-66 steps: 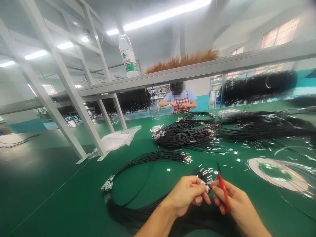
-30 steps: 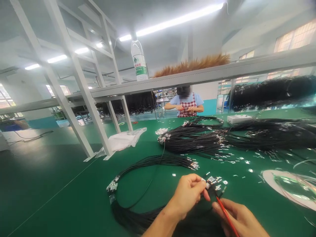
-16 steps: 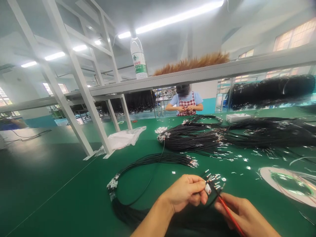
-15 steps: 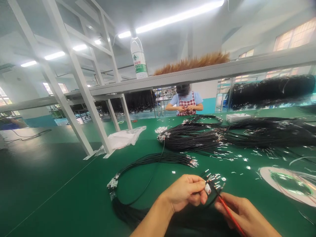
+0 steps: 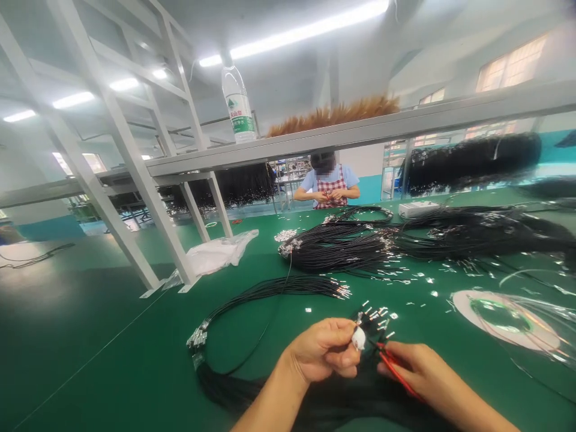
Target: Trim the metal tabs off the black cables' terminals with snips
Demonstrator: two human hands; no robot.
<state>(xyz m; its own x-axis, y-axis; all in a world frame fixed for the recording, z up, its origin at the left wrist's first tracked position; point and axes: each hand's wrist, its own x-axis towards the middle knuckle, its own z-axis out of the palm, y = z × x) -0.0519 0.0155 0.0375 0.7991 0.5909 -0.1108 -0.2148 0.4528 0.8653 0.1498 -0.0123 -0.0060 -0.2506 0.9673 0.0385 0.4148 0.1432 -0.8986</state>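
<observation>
- Head view, clock about its center: green tabletop fills the lower half; pale scraps strewn 3 to 4.
- 5–6: left hand, fingers pinching a white piece. Black strands with bright tips fan out just beside it, 4–5.
- 4–5: right hand, fingers clasped round a red-handled tool; can't tell if its tip touches the strands.
- 7: looped cable bundle on tabletop. 8: white plastic bag by the shelf feet.
- 3–4: big black cable pile; white box behind it at 3; white disc nearer, toward 4.
- Metal shelf crosses 9 to 2: bottle standing at 11, tan bristly bundle at 1.
- Room: person in checked apron across tabletop at 2; tube light at 12, window at 2.
</observation>
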